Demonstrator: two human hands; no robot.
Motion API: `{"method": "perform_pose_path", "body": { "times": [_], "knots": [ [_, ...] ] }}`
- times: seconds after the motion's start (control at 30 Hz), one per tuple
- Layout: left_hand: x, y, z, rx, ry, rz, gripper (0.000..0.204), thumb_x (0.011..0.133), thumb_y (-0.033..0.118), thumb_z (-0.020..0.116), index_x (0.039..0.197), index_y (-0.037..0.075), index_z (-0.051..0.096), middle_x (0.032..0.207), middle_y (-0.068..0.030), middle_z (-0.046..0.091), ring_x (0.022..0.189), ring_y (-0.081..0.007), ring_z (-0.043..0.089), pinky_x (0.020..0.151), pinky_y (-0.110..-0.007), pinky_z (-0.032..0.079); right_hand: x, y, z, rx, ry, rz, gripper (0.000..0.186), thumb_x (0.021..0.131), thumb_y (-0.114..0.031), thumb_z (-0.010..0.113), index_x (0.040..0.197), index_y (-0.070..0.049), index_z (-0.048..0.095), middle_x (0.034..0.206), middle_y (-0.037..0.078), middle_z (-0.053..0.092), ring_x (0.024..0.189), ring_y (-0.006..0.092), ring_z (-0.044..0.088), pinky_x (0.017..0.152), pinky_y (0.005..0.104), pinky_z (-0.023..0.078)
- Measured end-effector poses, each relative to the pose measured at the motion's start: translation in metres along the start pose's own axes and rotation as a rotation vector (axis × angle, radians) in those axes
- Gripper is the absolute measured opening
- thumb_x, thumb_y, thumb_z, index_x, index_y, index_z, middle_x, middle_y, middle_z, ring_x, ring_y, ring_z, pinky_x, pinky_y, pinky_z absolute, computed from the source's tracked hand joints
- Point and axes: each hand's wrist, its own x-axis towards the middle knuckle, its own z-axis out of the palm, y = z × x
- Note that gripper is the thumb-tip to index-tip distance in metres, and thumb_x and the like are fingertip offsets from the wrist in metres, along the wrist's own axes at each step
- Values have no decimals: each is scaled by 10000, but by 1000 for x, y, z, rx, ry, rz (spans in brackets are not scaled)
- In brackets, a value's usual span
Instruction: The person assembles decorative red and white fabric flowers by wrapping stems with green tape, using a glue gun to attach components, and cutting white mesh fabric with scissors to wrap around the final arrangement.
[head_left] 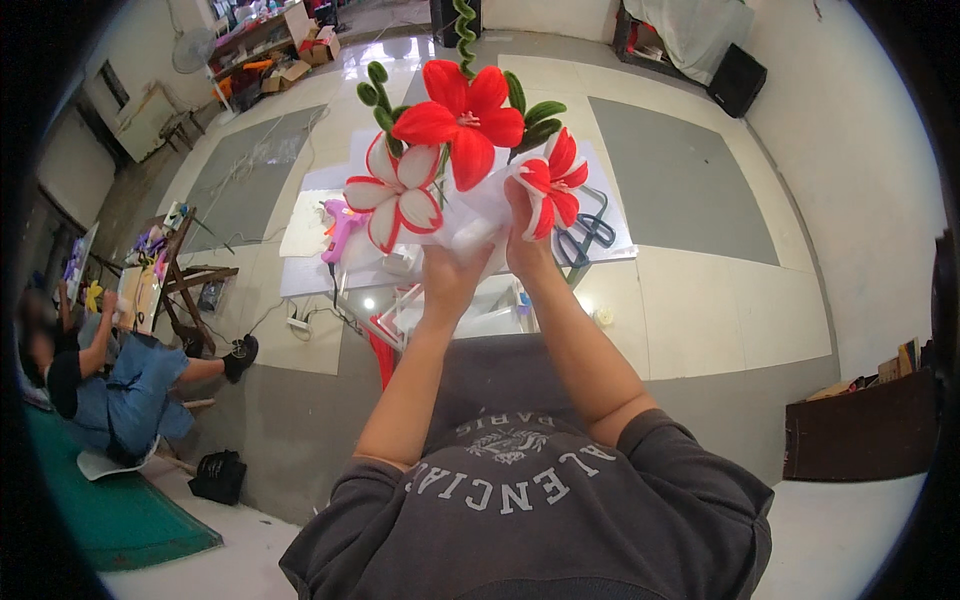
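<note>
I hold up a bouquet of fuzzy, pipe-cleaner-like flowers over the table. A big red flower (470, 122) is at its top middle, a white flower with red edges (397, 190) at the left, and a red-and-white flower (552, 185) at the right. Dark green leaves (540, 125) and a curly green stem (465, 35) rise behind them. White translucent wrapping (480, 220) surrounds the lower part. My left hand (455, 275) is closed round the wrapped base. Higher up, my right hand (522, 230) grips the wrapping's right side, its fingers partly hidden by the right flower.
On the white table (615, 235) lie a pink glue gun (343, 230) at the left and dark-handled scissors (588, 232) at the right. A power strip (298, 323) rests on the floor. Another person (120, 370) sits working at a small table far left.
</note>
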Motion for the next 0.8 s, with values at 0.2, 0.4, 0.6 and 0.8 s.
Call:
{"method": "perform_pose_path", "body": {
  "times": [0.2,0.4,0.6,0.8],
  "knots": [
    [6,24,-12,-180,25,-71,642,710,58,689,1218,-24,307,1140,-156,471,1016,-226,510,854,-332,436,-1,-32,-10,-114,-186,259,442,796,-306,644,1135,-48,527,1050,42,544,960,147,488,796,313,408],
    [4,58,-19,-321,-27,-234,610,715,61,666,1206,-24,313,1092,-152,503,961,-213,550,796,-323,476,-15,-58,-23,-31,-352,111,523,763,-166,674,1204,2,448,1154,104,527,1103,201,468,906,342,397],
    [3,53,-25,-349,-40,-172,608,708,69,667,1198,-26,319,1081,-150,506,963,-213,553,792,-325,482,-30,-77,-49,-116,-304,240,431,796,-115,629,1173,3,456,1099,93,531,1002,171,511,862,298,425],
    [1,63,-25,-275,-14,-198,634,704,77,679,1206,-26,307,1073,-149,512,962,-212,551,775,-322,482,-43,-94,-62,-88,-493,273,202,846,-104,583,1008,16,574,895,40,602,784,96,574,730,242,471]
  ]
}}
